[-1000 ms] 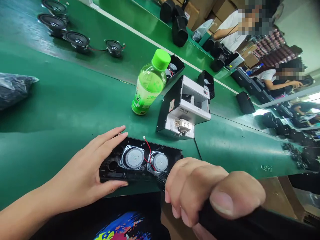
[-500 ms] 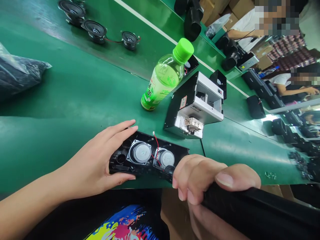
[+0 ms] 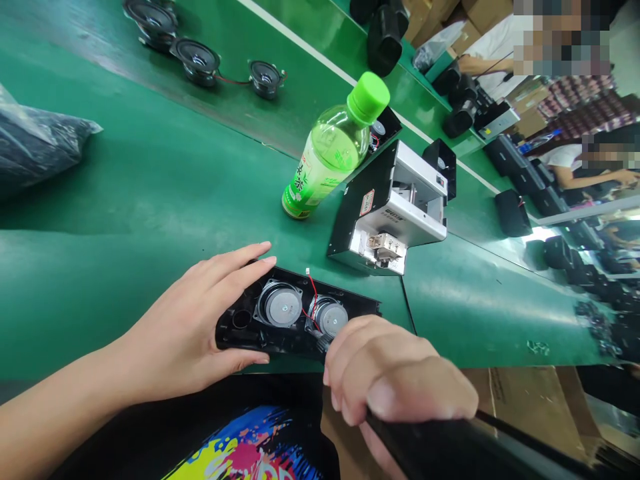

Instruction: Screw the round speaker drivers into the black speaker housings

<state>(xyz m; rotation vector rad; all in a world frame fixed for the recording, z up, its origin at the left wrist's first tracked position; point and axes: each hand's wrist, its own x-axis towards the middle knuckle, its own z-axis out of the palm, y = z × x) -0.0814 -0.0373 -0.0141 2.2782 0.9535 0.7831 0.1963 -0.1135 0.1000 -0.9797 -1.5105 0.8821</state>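
Note:
A black speaker housing lies at the near edge of the green table, with two round silver-backed speakers in it. A red wire with a small white plug rises between the speakers. My left hand is wrapped round the left end of the housing, fingers along its far side and thumb on its near side. My right hand is closed round a thick black tool, whose ribbed tip points at the housing beside the right speaker.
Beyond the housing stand a green-capped bottle and a black and silver machine. Loose speakers lie at the far left, near a plastic bag. Two people work at the upper right, among black housings.
My right hand and the black tool have moved left and slightly down, and the tool tip now sits further left along the housing. My left hand stays nearly the same.

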